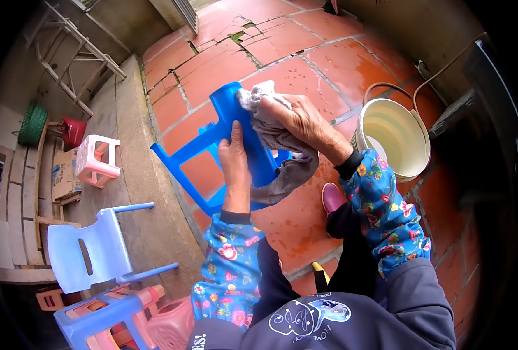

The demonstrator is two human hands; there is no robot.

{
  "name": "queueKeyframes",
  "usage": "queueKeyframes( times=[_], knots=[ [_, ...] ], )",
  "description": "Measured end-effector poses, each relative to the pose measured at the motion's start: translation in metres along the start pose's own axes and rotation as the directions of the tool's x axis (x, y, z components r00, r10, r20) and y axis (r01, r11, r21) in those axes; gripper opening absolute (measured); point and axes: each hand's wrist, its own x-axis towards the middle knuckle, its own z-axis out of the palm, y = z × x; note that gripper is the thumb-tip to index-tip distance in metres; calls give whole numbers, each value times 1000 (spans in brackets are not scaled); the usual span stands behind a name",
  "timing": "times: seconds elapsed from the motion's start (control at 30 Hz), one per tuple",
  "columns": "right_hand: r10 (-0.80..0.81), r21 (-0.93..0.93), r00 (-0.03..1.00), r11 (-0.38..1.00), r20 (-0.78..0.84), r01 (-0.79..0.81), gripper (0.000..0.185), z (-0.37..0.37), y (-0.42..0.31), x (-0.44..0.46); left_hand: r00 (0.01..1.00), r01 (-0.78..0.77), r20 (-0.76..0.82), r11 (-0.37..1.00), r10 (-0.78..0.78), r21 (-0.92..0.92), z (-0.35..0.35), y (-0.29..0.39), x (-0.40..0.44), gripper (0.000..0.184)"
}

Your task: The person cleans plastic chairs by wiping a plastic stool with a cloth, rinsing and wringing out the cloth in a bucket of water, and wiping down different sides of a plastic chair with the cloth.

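A bright blue plastic stool [197, 143] is tilted on its side in front of me, its legs pointing to the left. My left hand [234, 166] grips it near the middle, thumb lying along the blue surface and the other fingers mostly hidden. Bunched in my right hand [305, 121] is a damp-looking grey cloth [299, 169]. Its pale end presses against the stool's upper edge, while the darker length hangs down across the stool toward my left wrist. Both forearms wear flowered blue sleeves.
A pale bucket [394, 140] with liquid stands to the right, a hose [445, 69] beside it. Wet red tiles [305, 233] cover the floor. Left, on a concrete ledge [145, 169], are a pink stool [98, 160], a light-blue chair [90, 248] and stacked stools [104, 318].
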Motion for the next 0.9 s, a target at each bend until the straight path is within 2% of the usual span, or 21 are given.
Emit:
queueKeyframes(
  times=[0.07, 0.13, 0.23, 0.27, 0.37, 0.4, 0.5, 0.6, 0.7, 0.73, 0.83, 0.9],
  knots=[
    [244, 201, 963, 943, 116, -264, 29, 6, -7, 2, 999, 28, -18, 1000, -28, -2, -2, -9, 5, 49],
    [465, 233, 872, 841, 151, -488, 39, 13, -14, 8, 999, 2, -37, 1000, -1, 17, 1, -5, -3, 50],
    [374, 65, 923, 927, -86, -370, 33, 26, 10, 6, 999, 49, -14, 989, -47, 141, -5, -3, -4, 51],
    [361, 93, 919, 932, -159, -350, 35, 28, 15, 6, 997, 67, -34, 992, -63, 109, 2, 0, -11, 51],
    [363, -48, 908, 924, -209, -380, 36, 31, 21, 9, 994, 110, 9, 993, -111, 49, -4, -13, -7, 51],
    [419, 18, 880, 905, -223, -426, 37, 31, 17, 10, 994, 101, 32, 991, -104, 85, -5, -10, -9, 50],
    [340, -9, 926, 938, -164, -346, 38, 31, 15, 8, 976, 215, 6, 964, -218, 155, -12, -9, -7, 61],
    [246, 19, 968, 969, -47, -245, 38, 39, 20, 1, 979, 193, 52, 979, -196, 60, -15, -3, -11, 51],
    [207, -58, 975, 977, 76, -203, 33, 48, 9, -11, 972, 229, 44, 971, -232, 60, -36, -21, 4, 54],
    [263, -30, 959, 965, 105, -261, 33, 49, 7, -16, 978, 209, 1, 976, -210, 65, -35, -25, 4, 56],
    [259, -132, 965, 959, 44, -251, 35, 48, 3, -18, 967, 204, 148, 978, -207, 39, -35, -18, -3, 59],
    [365, -212, 931, 912, 27, -351, 38, 47, 7, -11, 953, 270, 107, 955, -284, 127, -38, -24, 0, 56]
  ],
)
